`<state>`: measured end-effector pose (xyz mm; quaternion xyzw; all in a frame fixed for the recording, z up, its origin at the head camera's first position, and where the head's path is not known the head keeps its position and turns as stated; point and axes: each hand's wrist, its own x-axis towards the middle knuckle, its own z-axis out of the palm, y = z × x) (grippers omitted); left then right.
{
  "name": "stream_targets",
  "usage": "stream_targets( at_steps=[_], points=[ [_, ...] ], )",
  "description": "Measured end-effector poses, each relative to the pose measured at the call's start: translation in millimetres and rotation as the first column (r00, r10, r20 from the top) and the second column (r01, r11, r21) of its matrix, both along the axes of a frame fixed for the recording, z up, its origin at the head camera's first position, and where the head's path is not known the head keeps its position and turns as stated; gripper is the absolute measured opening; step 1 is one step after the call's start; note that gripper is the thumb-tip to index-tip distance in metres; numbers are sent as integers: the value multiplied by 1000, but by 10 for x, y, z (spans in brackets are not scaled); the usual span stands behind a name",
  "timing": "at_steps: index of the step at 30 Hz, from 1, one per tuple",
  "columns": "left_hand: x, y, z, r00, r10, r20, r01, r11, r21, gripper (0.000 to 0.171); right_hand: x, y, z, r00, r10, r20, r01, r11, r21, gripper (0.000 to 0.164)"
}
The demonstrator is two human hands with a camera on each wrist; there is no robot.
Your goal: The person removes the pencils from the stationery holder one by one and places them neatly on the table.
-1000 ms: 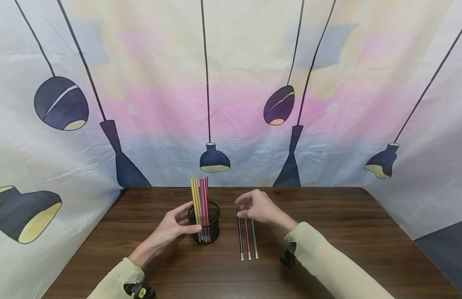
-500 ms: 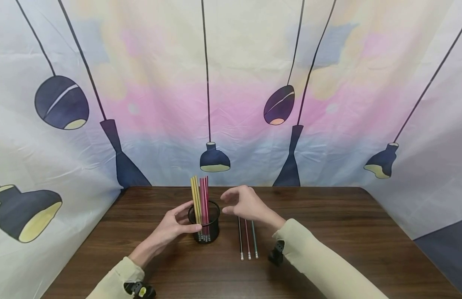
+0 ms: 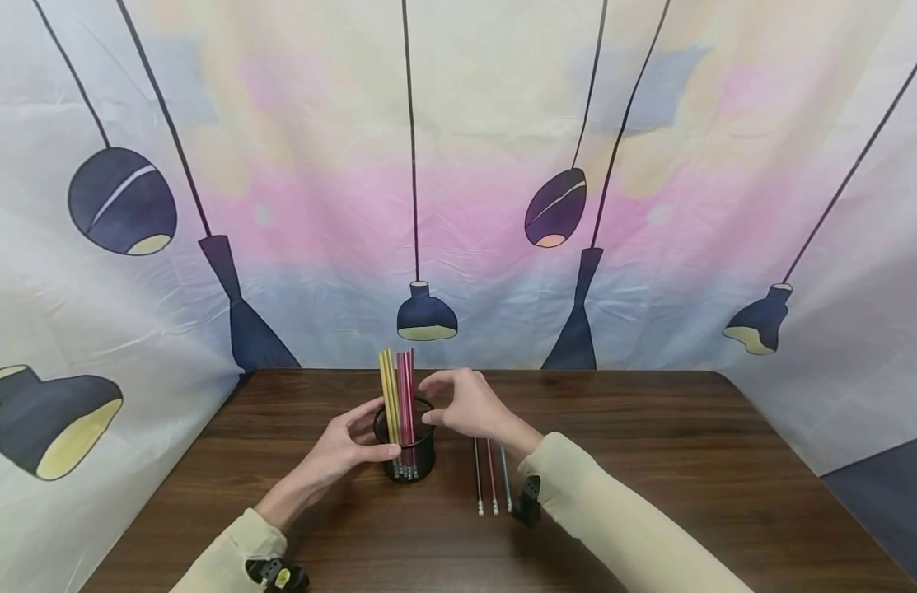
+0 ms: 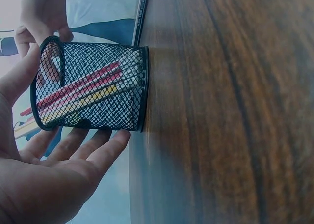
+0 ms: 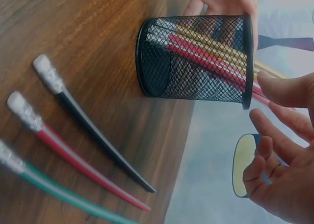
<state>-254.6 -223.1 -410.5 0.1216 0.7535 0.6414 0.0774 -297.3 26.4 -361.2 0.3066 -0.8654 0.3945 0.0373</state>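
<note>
A black mesh pencil cup stands upright on the table. My left hand holds it from the left, thumb across the front near the rim and fingers behind. Inside lean yellow pencils and red pencils, eraser ends down. At the cup's right rim is my right hand, thumb and forefinger apart beside the red pencils, with nothing between them. Right of the cup a black pencil, a red pencil and a green pencil lie side by side, their far ends hidden under the right hand in the head view.
The dark wooden table reaches back to a hanging cloth printed with lamps. Cream sleeves cover both forearms, and a black wrist device sits under the right cuff.
My right hand has moved left from over the three lying pencils to the cup's rim. The left hand and the cup have stayed in place.
</note>
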Motion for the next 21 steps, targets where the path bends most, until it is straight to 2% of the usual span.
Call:
stream_targets(
  at_steps=[13,21],
  points=[
    [-5,-15,-5,1000,-7,-3,7,1000,3,88,-37,-156,-31,999,-46,-4,46,997,-59,38],
    [10,-2,-6,1000,-9,-3,10,1000,14,88,-18,-223,-47,998,-64,-14,63,995,-84,21]
  ],
)
